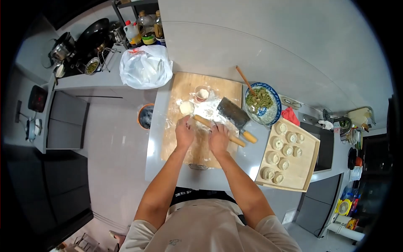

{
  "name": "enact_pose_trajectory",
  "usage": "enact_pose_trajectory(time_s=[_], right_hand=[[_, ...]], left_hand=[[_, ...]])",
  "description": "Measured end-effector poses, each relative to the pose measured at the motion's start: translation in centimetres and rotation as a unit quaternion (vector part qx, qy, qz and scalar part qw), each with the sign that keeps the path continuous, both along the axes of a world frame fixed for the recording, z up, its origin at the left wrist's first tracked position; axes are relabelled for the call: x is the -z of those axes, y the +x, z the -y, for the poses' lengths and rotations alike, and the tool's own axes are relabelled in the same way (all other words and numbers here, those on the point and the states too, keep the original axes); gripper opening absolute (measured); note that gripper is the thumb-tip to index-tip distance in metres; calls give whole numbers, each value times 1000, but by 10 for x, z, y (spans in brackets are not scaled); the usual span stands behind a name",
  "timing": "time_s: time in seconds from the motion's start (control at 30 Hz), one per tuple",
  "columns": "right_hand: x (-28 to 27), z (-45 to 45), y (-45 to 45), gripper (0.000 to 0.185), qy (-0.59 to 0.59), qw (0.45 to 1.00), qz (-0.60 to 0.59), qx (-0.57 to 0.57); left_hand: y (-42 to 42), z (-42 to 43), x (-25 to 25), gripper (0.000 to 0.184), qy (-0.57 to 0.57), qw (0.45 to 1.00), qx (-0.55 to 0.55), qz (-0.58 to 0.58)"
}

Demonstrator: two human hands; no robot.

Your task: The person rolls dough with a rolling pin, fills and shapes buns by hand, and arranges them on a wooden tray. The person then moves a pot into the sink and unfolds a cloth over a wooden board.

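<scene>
On a floured wooden board (172,143), my right hand (218,136) lies over a wooden rolling pin (237,140), its fingers bent round the middle. My left hand (184,131) is beside the pin's far end, with its fingers drawn together at the near edge of a round, pale dough wrapper (187,108). The exact grip of the left fingertips is too small to see clearly. A small cup of flour (202,93) stands beyond the wrapper. Right of the flour patch lies a cleaver (233,112), its wooden handle close to the pin.
A blue-rimmed bowl (275,115) holds chopped green filling (260,98) and a wooden-handled utensil (243,77). At right, a wooden tray (300,178) carries several shaped dough pieces (278,143). A white plastic bag (146,67) sits back left; an orange-rimmed bucket (146,116) is below.
</scene>
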State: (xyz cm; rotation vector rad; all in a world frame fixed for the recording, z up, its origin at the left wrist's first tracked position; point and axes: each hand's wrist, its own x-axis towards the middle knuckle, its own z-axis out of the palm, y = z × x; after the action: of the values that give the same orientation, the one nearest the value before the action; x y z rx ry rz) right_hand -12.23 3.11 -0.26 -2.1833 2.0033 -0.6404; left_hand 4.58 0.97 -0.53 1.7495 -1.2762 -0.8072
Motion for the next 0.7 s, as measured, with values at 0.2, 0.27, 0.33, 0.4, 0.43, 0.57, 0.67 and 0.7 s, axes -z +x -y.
enact_pose_trajectory(time_s=[0.2, 0.27, 0.33, 0.4, 0.43, 0.57, 0.67, 0.7], right_hand=[[12, 8, -11, 42, 4, 1000, 4, 3], [10, 4, -14, 43, 21, 1000, 8, 16], [9, 9, -19, 43, 27, 999, 15, 30], [10, 10, -22, 42, 10, 998, -13, 63], [13, 10, -22, 42, 13, 998, -12, 65], [12, 8, -25, 33, 11, 999, -14, -48], [9, -4, -26, 30, 16, 989, -13, -147], [9, -7, -25, 31, 10, 996, -24, -87]], left_hand=[[10, 49, -2, 60, -61, 980, 10, 191], [13, 59, -2, 63, -53, 976, 15, 212], [14, 71, -5, 57, -135, 949, 18, 284], [20, 82, -1, 57, -163, 933, 29, 320], [25, 88, 6, 57, -152, 944, 76, 284], [32, 70, 3, 51, -55, 966, 123, 221], [43, 38, 0, 46, -19, 973, 55, 222], [44, 29, -3, 44, -5, 977, 26, 213]])
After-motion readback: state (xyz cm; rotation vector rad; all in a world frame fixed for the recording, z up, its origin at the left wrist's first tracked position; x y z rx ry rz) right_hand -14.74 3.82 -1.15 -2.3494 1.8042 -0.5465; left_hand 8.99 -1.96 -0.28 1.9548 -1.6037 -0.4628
